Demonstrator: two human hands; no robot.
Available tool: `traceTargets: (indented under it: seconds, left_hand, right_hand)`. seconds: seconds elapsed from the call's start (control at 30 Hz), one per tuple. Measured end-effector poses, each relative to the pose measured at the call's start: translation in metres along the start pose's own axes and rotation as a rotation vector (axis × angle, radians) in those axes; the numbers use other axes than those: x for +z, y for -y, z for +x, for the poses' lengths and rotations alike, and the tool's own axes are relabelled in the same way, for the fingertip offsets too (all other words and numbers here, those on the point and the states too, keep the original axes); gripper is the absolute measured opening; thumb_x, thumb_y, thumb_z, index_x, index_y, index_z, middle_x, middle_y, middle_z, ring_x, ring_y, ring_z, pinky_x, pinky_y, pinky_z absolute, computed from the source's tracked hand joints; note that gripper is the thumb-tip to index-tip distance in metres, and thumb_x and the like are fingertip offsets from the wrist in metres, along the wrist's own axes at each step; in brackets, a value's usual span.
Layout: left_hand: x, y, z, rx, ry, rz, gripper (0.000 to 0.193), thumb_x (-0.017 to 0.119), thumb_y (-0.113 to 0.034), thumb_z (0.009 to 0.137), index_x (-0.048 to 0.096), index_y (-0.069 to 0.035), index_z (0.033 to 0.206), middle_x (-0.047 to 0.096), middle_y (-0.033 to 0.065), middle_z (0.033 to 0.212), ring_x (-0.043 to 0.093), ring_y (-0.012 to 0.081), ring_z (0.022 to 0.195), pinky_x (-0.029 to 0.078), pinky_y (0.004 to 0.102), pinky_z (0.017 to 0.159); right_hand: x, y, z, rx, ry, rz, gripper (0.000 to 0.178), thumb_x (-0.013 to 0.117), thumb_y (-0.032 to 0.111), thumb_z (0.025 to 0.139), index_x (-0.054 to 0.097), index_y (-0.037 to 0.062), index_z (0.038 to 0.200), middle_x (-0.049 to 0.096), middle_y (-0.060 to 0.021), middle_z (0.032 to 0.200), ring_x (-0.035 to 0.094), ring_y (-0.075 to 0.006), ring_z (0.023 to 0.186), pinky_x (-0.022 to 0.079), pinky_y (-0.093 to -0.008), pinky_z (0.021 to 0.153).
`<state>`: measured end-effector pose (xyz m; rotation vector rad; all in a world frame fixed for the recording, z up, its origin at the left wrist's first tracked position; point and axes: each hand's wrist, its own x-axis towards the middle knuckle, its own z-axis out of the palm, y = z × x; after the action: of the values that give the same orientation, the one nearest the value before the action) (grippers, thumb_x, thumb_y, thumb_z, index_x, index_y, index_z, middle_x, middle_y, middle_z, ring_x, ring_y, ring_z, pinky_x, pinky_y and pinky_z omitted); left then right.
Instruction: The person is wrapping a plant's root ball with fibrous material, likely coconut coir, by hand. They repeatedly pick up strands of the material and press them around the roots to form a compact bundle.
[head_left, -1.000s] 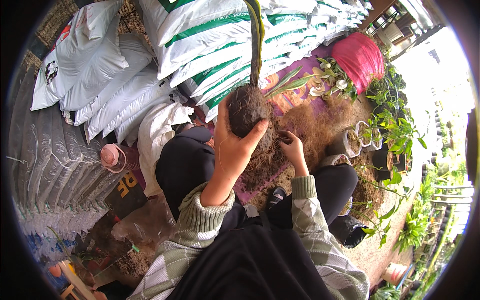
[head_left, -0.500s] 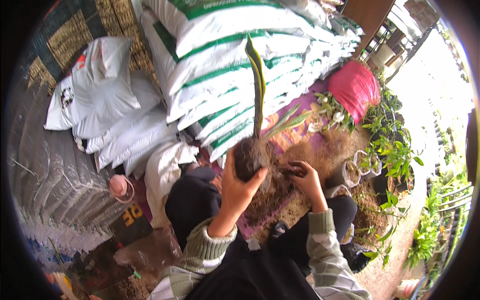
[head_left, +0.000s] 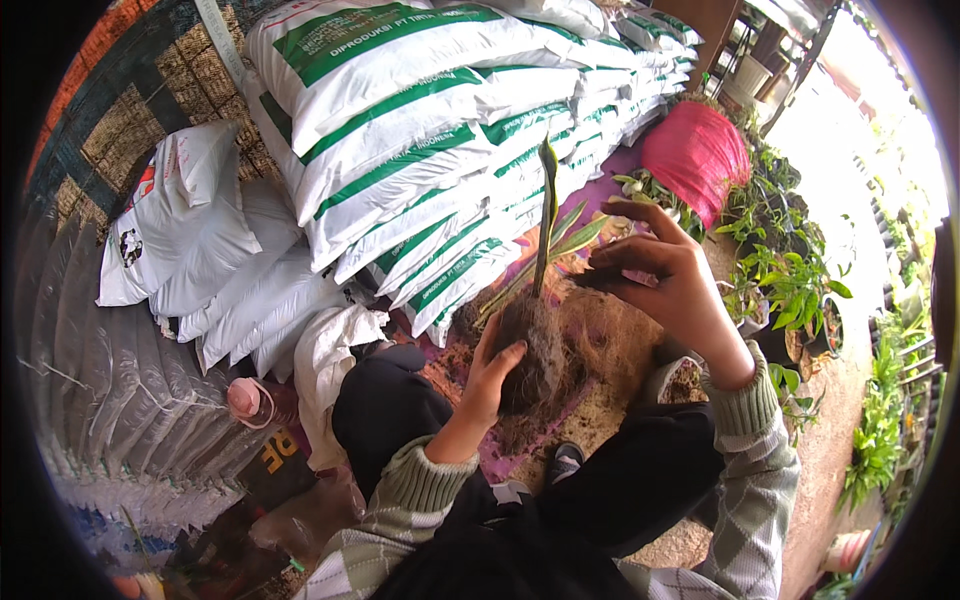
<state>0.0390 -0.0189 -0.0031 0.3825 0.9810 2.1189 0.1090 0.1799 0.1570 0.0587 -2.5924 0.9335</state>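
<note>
Left hand (head_left: 490, 385) closed around 1 root ball (head_left: 532, 355), thumb and fingers wrapped on its left side, the plant held upright just above the lap. From the top of the root ball 1 long green leaf (head_left: 546, 215) rises straight up, with 2 or 3 shorter leaves fanning to its right. Right hand (head_left: 665, 280) sits up and to the right of the root ball, fingers curled and pinched together near the leaf bases; whether it holds a bit of soil or fibre, cannot tell. Under the root ball: a heap of brown coconut fibre (head_left: 600, 350) on a purple sheet (head_left: 500, 465). Behind it, stacked white-and-green sacks (head_left: 420, 150); far right of it, a red sack (head_left: 695, 150) and potted green plants (head_left: 790, 290). Judgement: loose roots are best picked away with light pinches while the left hand supports from below, not squeezing, so the ball does not crumble and the leaf stays unbent.
</note>
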Motion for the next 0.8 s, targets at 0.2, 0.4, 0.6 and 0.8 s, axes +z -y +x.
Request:
traceTargets:
  seconds: [0.2,0.4,0.6,0.8]
  left_hand:
    - [0.017,0.017,0.020,0.106,0.090,-0.287,0.061,0.049,-0.029,0.093,0.029,-0.002,0.144,0.050,0.0119,0.133,0.051,0.0202,0.120,0.039,0.0335,0.103]
    - [0.007,0.043,0.030,0.173,-0.076,-0.101,0.053,0.051,-0.041,0.094,0.042,-0.004,0.131,0.051,0.0104,0.125,0.052,0.0199,0.114,0.042,0.0353,0.099]
    - [0.013,0.035,0.027,0.197,-0.024,-0.058,0.075,0.069,-0.033,0.085,0.031,-0.002,0.142,0.052,0.0106,0.128,0.051,0.0199,0.117,0.038,0.0336,0.103]
    - [0.025,0.025,0.022,0.161,-0.120,-0.150,0.068,0.073,-0.011,0.082,0.037,-0.002,0.138,0.056,0.0076,0.121,0.057,0.0159,0.106,0.045,0.0297,0.095]
  right_hand:
    - [0.028,0.002,-0.011,0.194,0.044,0.298,0.026,0.070,-0.003,0.078,0.067,0.0009,0.104,0.070,-0.0061,0.094,0.065,-0.0135,0.095,0.051,-0.0279,0.084]
    - [0.048,-0.030,-0.021,0.379,0.075,0.726,0.045,0.068,-0.004,0.081,0.053,0.0015,0.123,0.066,-0.0044,0.105,0.063,-0.0098,0.094,0.049,-0.0246,0.083]
    - [0.054,-0.023,-0.024,0.332,-0.041,0.334,0.041,0.075,0.001,0.075,0.057,0.0024,0.112,0.065,-0.0031,0.098,0.063,-0.0096,0.085,0.049,-0.0260,0.079]
    - [0.054,-0.017,-0.024,0.260,-0.155,0.198,0.028,0.076,0.003,0.072,0.062,0.0018,0.097,0.067,-0.0054,0.088,0.064,-0.0114,0.082,0.049,-0.0280,0.077]
